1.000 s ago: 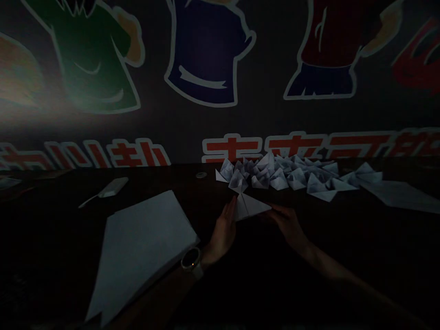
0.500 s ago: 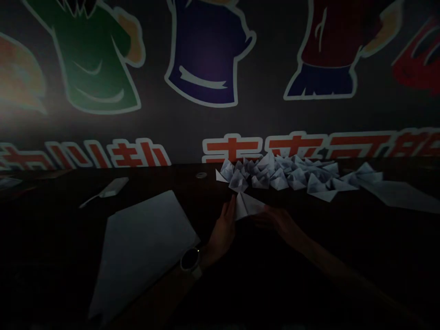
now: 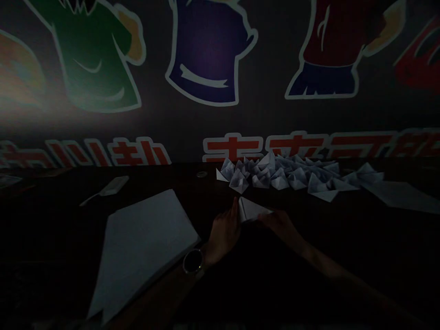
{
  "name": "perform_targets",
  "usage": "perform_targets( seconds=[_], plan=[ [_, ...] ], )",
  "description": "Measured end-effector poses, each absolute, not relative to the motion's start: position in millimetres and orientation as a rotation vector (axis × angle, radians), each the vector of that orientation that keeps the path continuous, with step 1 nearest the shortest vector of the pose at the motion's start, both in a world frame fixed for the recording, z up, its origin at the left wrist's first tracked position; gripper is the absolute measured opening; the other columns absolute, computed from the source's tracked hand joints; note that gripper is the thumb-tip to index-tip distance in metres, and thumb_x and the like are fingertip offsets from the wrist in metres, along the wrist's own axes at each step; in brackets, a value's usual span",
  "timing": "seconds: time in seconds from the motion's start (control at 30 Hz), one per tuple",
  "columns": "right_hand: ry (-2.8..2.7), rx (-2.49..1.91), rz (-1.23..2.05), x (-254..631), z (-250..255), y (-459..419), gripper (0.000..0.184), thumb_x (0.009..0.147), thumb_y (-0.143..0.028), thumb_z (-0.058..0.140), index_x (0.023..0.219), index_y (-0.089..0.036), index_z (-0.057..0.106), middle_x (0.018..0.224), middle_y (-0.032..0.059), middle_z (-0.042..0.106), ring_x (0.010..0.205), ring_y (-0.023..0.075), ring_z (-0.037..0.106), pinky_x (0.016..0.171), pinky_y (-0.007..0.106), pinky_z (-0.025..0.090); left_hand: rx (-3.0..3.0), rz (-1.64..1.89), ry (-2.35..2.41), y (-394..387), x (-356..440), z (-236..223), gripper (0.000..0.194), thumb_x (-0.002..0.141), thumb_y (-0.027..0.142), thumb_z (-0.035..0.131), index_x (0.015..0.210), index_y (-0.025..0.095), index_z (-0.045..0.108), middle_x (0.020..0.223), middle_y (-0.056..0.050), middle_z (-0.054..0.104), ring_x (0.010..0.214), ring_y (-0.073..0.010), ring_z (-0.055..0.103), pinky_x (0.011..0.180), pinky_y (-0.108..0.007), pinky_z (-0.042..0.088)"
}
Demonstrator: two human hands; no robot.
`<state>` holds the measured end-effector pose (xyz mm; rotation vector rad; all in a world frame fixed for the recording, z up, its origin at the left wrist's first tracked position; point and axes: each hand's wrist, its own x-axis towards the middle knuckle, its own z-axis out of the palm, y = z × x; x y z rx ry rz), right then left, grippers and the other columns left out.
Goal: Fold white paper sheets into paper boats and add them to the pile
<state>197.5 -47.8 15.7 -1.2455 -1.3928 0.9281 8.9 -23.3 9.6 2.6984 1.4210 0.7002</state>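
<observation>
Light is poor, reading this off the head cam. Behind everything, a wall mural point(image 3: 208, 57) of cartoon clothing runs across the top of the frame, with red characters along its lower edge.

Left side of the dark tabletop point(image 3: 161, 176): a flat white device point(image 3: 115, 185) with a thin cable, upper left. Below it, a stack of white paper point(image 3: 142, 254), lower left.

Centre: left hand point(image 3: 222, 234), with a wristwatch point(image 3: 193, 262), is clenched on the left edge of a folded paper piece point(image 3: 252, 210). Right hand point(image 3: 279, 225) grasps the same piece from its right end, though the fingers are dim. The piece sits just below the pile, not touching it.

Above that, a pile of folded paper boats point(image 3: 278, 176) spreads towards the right. Far right, a loose paper sheet point(image 3: 402, 197) lies beside the pile.
</observation>
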Motion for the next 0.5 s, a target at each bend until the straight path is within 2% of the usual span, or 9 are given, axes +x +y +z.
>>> perform_targets(
  seconds=[0.13, 0.23, 0.33, 0.43, 0.5],
  plan=[
    [-1.61, -1.227, 0.69, 189, 10, -51, 0.029, 0.067, -0.038, 0.066, 0.086, -0.016, 0.068, 0.083, 0.0063, 0.071, 0.08, 0.0249, 0.065, 0.07, 0.033, 0.052, 2.53, 0.717, 1.317, -32, 14, 10, 0.069, 0.082, 0.02, 0.043, 0.141, 0.012, 0.009, 0.12, -0.018, 0.055, 0.098, -0.0279, 0.06, 0.08, -0.038, 0.047],
    [-1.67, -1.153, 0.617, 191, 6, -50, 0.033, 0.074, -0.035, 0.059, 0.102, -0.017, 0.064, 0.094, 0.0074, 0.07, 0.085, 0.0242, 0.064, 0.075, 0.035, 0.051, 2.358, 0.844, 1.12, -34, 18, 7, 0.064, 0.081, 0.014, 0.041, 0.141, 0.015, 0.017, 0.128, -0.014, 0.05, 0.105, -0.0256, 0.057, 0.087, -0.037, 0.044],
    [-1.682, -1.119, 0.552, 198, 5, -46, 0.03, 0.076, -0.031, 0.056, 0.102, -0.02, 0.065, 0.101, 0.0069, 0.068, 0.092, 0.0239, 0.063, 0.081, 0.036, 0.049, 2.135, 1.029, 0.959, -30, 20, 4, 0.056, 0.081, 0.012, 0.041, 0.136, 0.016, 0.032, 0.124, -0.01, 0.054, 0.108, -0.0225, 0.055, 0.092, -0.035, 0.041],
    [-1.638, -1.099, 0.509, 205, 7, -43, 0.025, 0.078, -0.029, 0.054, 0.099, -0.021, 0.066, 0.101, 0.0062, 0.068, 0.096, 0.0239, 0.061, 0.085, 0.036, 0.047, 1.946, 1.18, 0.849, -22, 20, 3, 0.042, 0.082, 0.02, 0.045, 0.124, 0.014, 0.049, 0.116, -0.009, 0.06, 0.105, -0.0228, 0.055, 0.093, -0.035, 0.041],
    [-1.596, -1.096, 0.507, 206, 8, -42, 0.025, 0.078, -0.029, 0.055, 0.098, -0.021, 0.066, 0.101, 0.0059, 0.068, 0.097, 0.0239, 0.061, 0.085, 0.036, 0.047, 1.85, 1.198, 0.797, -18, 20, 3, 0.039, 0.083, 0.027, 0.049, 0.118, 0.013, 0.054, 0.112, -0.009, 0.062, 0.101, -0.0232, 0.057, 0.09, -0.034, 0.043]
  ],
)
